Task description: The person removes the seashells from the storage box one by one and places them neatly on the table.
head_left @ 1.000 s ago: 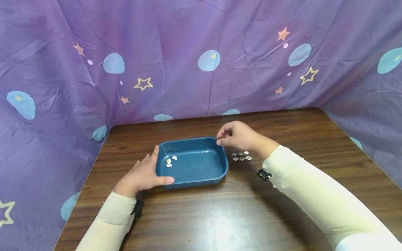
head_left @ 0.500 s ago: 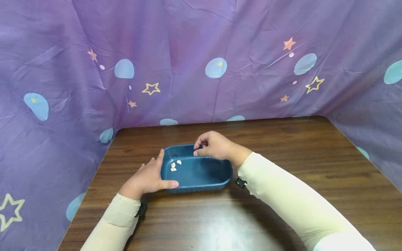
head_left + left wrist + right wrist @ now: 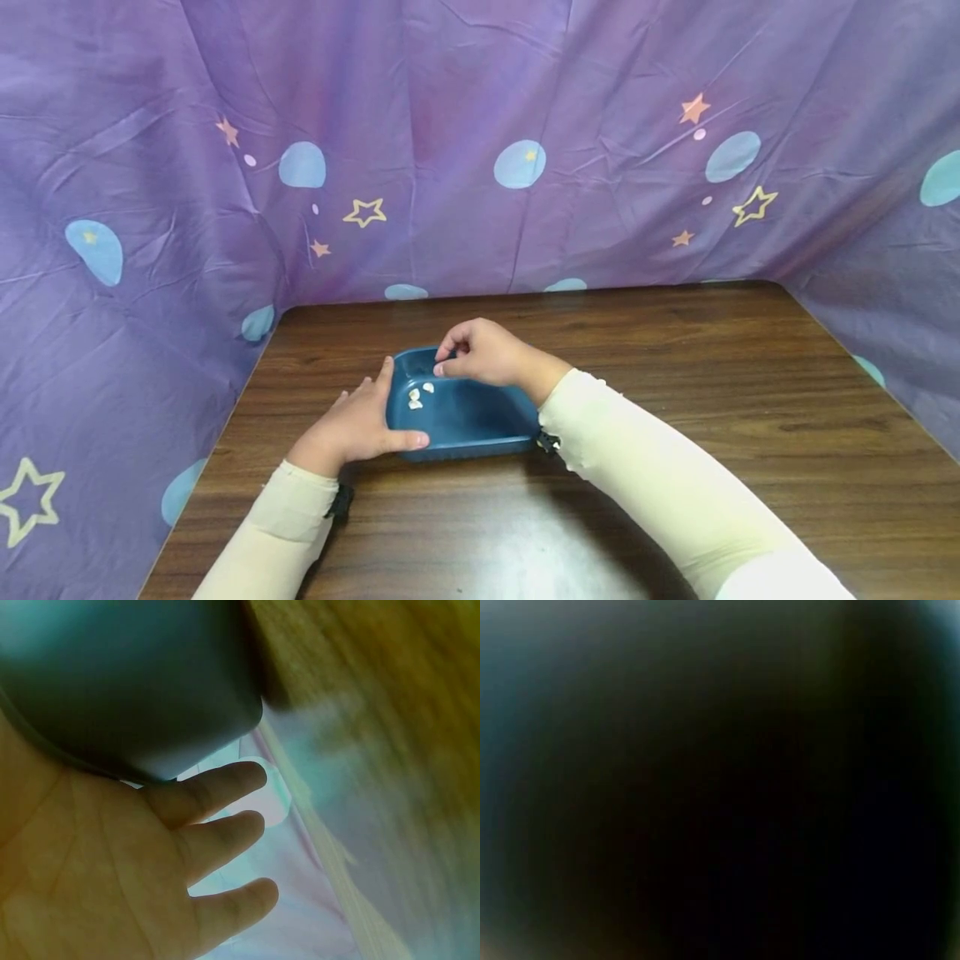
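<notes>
Pale pieces (image 3: 414, 394): three small, whitish flakes, lying inside the tray near its left end.
Tray (image 3: 480, 443): smooth blue, rectangular with rounded corners, resting on the table.
Left hand (image 3: 351, 429): I see it spread, fingers straight, against the tray's left end, thumb on the near rim.
Right hand (image 3: 483, 353): poised above the tray, fingers curled toward the thumb; I cannot tell whether they pinch anything.
Table (image 3: 675, 367): dark, glossy wood grain.
</notes>
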